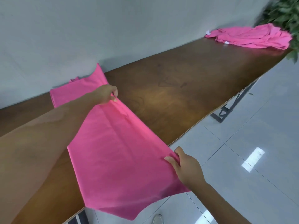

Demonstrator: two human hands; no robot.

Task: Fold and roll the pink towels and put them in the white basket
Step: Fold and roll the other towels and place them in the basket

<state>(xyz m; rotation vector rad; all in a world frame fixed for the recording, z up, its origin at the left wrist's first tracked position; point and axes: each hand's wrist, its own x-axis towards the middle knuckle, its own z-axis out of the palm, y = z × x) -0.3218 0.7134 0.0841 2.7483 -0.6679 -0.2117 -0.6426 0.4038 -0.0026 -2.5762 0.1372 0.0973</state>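
A pink towel (119,152) stretches across the near part of the brown table (186,88) and hangs over its front edge. My left hand (106,94) pinches its far corner above the table. Off the table's front edge, my right hand (186,167) pinches the near corner. Behind my left forearm, more pink cloth (77,91) lies against the wall, one end standing up. A heap of loose pink towels (252,37) rests at the table's far right end. The white basket is out of view.
A grey wall (113,29) runs along the table's back edge. A green plant (286,15) overhangs the far right corner. Glossy white floor tiles (242,143) lie on the right, with the table's dark metal leg (229,107) and a shoe (157,219) below.
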